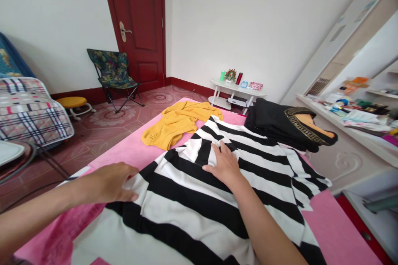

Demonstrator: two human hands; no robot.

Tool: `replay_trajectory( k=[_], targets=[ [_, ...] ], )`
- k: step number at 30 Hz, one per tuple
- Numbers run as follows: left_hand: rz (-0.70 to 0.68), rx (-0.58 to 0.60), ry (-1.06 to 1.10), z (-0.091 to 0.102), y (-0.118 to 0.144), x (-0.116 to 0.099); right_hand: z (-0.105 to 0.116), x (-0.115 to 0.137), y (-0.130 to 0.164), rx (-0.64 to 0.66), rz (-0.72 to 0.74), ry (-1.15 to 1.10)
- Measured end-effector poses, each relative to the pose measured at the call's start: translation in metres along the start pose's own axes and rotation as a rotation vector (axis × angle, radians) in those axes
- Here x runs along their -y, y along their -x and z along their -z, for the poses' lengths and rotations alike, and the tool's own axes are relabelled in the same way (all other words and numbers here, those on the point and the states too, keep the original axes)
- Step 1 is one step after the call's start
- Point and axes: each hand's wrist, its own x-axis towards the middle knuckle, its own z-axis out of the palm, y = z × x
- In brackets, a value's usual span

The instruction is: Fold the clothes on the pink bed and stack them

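A black-and-white striped garment (199, 211) lies spread over a pink-covered bed (130, 149). My left hand (108, 184) grips the garment's left edge, pinching white fabric between fingers and thumb. My right hand (224, 163) rests flat on the striped cloth near its folded upper part, fingers together and pointing away from me. A yellow garment (177, 124) lies crumpled beyond the striped one. A black garment with a gold patterned band (289, 126) lies folded at the far right of the bed.
A red door (137, 24) and a folding chair (113, 74) stand at the back left, with a yellow stool (73, 103) beside. A small white table (233, 91) holds small items. A cluttered shelf (357, 120) runs along the right. A plaid-covered seat (27, 111) is at left.
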Motion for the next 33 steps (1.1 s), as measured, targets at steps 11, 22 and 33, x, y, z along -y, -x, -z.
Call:
replay_trajectory(
  k=[11,22,33],
  targets=[
    [-0.317,0.172,0.438,0.002,0.013,-0.012,0.045,-0.025,-0.033,0.183,-0.071,-0.089],
    [-0.394,0.293,0.883,-0.005,0.017,-0.018,0.035,-0.136,-0.017,-0.876,-0.555,-1.026],
    [-0.352,0.192,0.795,-0.006,0.026,-0.027,0.018,-0.052,0.012,0.22,-0.297,-0.945]
  ],
)
